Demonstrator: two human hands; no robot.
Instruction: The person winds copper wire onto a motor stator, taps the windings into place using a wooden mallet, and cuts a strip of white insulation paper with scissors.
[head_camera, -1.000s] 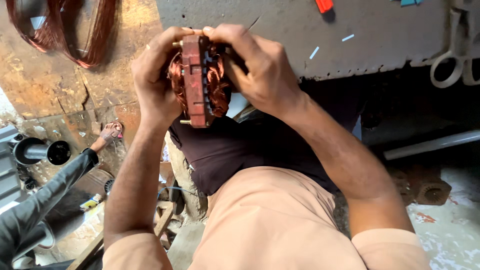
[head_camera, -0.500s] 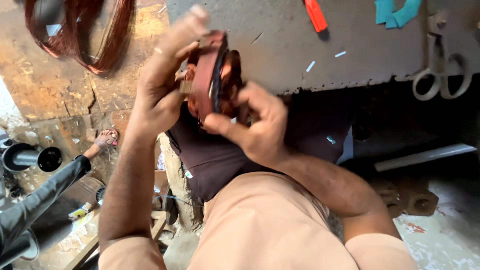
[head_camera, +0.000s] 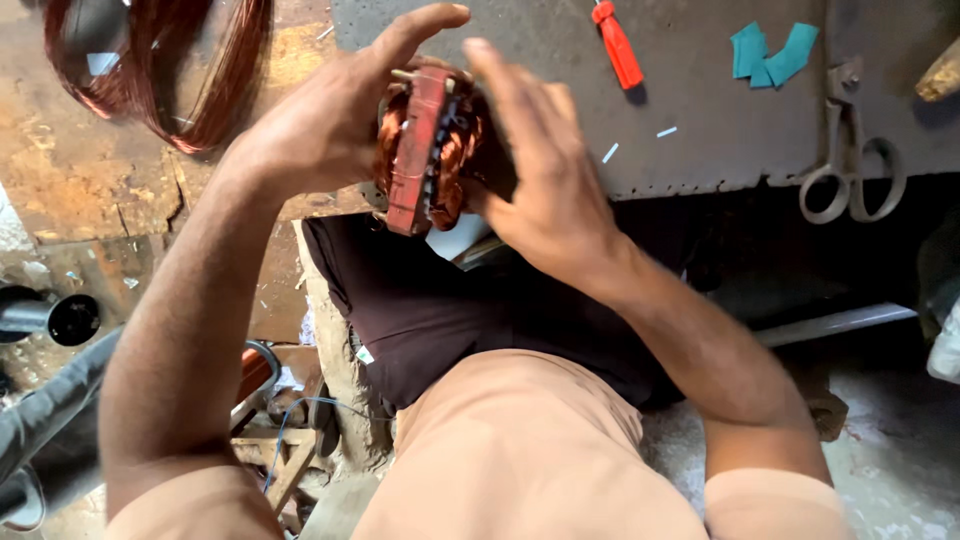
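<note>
Head view: I see the left hand (head_camera: 320, 130) gripping a red stator (head_camera: 425, 150) with copper windings, edge-on above the bench (head_camera: 700, 150). Right hand (head_camera: 545, 180) cups its far face, fingers spread; whether they pinch anything, I cannot tell. Scissors (head_camera: 850, 170) lie well apart.

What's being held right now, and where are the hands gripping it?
A copper-wound motor stator, held edge-on. The left hand grips its left side and top rim; the right hand presses against the right face.

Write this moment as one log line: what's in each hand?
left hand: grips wound stator from behind | right hand: fingers against its front | bench: red screwdriver, scissors
</note>
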